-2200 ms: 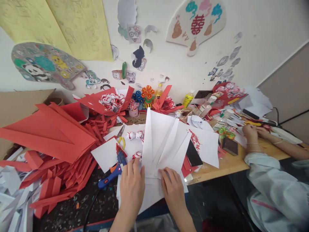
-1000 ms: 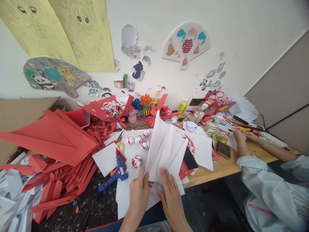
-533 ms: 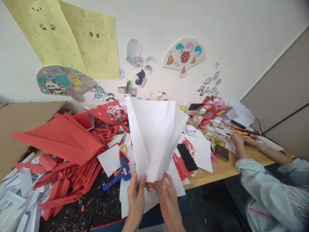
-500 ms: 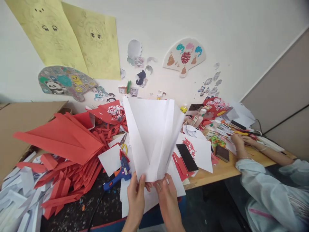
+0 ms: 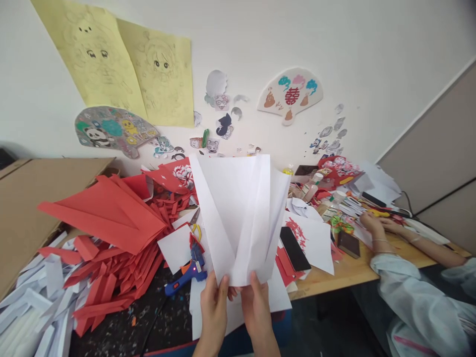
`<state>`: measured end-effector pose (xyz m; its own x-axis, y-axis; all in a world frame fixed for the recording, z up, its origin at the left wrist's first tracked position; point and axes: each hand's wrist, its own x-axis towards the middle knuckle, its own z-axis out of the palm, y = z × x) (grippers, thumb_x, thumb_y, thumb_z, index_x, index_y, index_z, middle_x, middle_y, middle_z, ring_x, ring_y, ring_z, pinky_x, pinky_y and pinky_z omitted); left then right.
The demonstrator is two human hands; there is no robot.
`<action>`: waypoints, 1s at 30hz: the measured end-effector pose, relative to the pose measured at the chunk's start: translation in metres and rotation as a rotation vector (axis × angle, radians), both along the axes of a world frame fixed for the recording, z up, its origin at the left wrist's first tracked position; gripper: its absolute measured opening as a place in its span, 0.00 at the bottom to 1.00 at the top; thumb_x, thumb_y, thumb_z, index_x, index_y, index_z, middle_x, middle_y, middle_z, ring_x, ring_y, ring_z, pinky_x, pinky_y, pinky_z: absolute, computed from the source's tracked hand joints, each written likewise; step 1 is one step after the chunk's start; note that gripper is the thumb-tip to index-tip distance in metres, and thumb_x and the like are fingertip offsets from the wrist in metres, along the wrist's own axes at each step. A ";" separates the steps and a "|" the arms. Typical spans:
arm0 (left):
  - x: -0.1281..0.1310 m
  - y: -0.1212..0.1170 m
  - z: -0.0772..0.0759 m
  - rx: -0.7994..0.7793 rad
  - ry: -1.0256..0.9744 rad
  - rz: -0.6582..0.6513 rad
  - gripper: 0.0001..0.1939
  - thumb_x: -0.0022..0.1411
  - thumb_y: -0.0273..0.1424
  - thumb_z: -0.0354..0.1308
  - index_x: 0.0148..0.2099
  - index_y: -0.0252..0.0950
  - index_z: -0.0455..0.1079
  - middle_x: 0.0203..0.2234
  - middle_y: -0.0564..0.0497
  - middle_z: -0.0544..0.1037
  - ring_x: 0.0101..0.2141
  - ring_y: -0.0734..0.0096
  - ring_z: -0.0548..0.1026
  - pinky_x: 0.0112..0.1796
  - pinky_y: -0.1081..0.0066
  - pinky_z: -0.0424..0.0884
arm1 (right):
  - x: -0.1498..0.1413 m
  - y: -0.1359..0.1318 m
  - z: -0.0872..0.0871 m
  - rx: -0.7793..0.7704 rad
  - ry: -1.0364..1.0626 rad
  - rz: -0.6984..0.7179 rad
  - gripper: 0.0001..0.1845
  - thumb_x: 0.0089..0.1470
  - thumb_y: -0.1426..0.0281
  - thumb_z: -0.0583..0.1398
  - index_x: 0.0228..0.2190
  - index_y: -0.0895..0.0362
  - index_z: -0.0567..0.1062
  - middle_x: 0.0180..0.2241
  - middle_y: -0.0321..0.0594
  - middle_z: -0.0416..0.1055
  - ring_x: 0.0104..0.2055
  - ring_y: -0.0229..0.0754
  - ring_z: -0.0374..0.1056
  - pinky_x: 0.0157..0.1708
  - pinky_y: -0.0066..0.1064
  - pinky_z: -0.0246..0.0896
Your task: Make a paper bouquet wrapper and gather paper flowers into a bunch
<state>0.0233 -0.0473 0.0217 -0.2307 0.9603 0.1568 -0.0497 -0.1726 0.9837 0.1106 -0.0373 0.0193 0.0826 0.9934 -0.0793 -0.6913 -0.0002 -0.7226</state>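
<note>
A folded white paper (image 5: 234, 213), creased into a wide cone-like shape that flares toward the top, stands upright in front of me. My left hand (image 5: 214, 302) pinches its bottom edge at the left, thumb in front and fingers behind. At the bottom right of the same edge, my right hand (image 5: 256, 302) grips it with the thumb on the front face. More white sheets (image 5: 208, 322) lie under my hands. Left of the paper rests a blue hot glue gun (image 5: 188, 275) with a small lit light, and scissors with yellow handles (image 5: 196, 230) lie just behind it.
Folded red paper (image 5: 107, 213) tops a heap of red and white strips (image 5: 40, 292) at left, near a cardboard box (image 5: 55, 188). A black phone (image 5: 295, 249) lies to the right. Farther right, another person's hands (image 5: 375, 225) work over the cluttered wooden table (image 5: 334, 277).
My right hand has shifted its hold on the bottom edge, its thumb now flat on the paper's front. The camera view has turned slightly left.
</note>
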 end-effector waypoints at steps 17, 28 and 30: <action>0.006 0.004 -0.014 -0.095 0.015 -0.242 0.24 0.68 0.45 0.51 0.57 0.32 0.68 0.20 0.53 0.73 0.20 0.74 0.67 0.23 0.75 0.65 | 0.028 0.002 -0.028 -0.246 0.076 -0.063 0.30 0.43 0.47 0.67 0.12 0.59 0.68 0.14 0.39 0.62 0.20 0.39 0.62 0.30 0.36 0.68; 0.002 0.005 -0.007 -0.083 0.067 -0.304 0.20 0.69 0.43 0.50 0.52 0.32 0.70 0.21 0.52 0.75 0.21 0.73 0.69 0.25 0.76 0.66 | 0.037 0.000 -0.040 -0.209 -0.190 -0.326 0.30 0.46 0.53 0.68 0.47 0.56 0.72 0.28 0.36 0.73 0.29 0.41 0.68 0.37 0.35 0.71; 0.001 0.005 -0.007 -0.079 0.104 -0.286 0.20 0.69 0.42 0.50 0.51 0.33 0.71 0.21 0.53 0.74 0.22 0.73 0.69 0.26 0.76 0.66 | 0.035 0.001 -0.039 -0.235 -0.287 -0.436 0.41 0.45 0.54 0.69 0.57 0.56 0.65 0.42 0.41 0.74 0.42 0.43 0.70 0.42 0.33 0.71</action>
